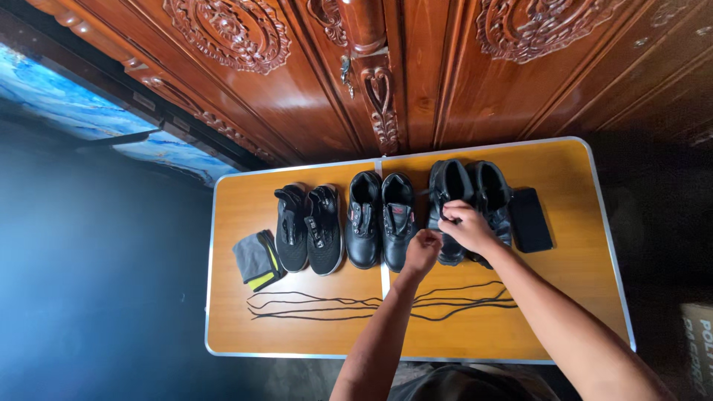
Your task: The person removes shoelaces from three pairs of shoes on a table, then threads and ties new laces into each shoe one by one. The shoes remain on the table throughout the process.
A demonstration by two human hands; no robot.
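Observation:
Three pairs of black shoes stand in a row on a small orange folding table [564, 297]. My right hand [466, 226] rests on the left boot of the right-hand pair of high boots [469, 194], fingers at its lacing. Just left of it, my left hand [422, 249] is closed beside that same boot, pinching what looks like a lace end. The middle pair [382, 217] is leather with open tongues. The left pair [309, 223] is knit sneakers. Several loose black laces [334, 304] lie stretched across the table in front of the shoes.
A folded grey and yellow cloth [256, 260] lies at the table's left end. A flat black rectangular pouch [530, 219] sits right of the boots. A carved wooden wardrobe [386, 67] stands behind the table. A cardboard box [698, 349] is at the right edge.

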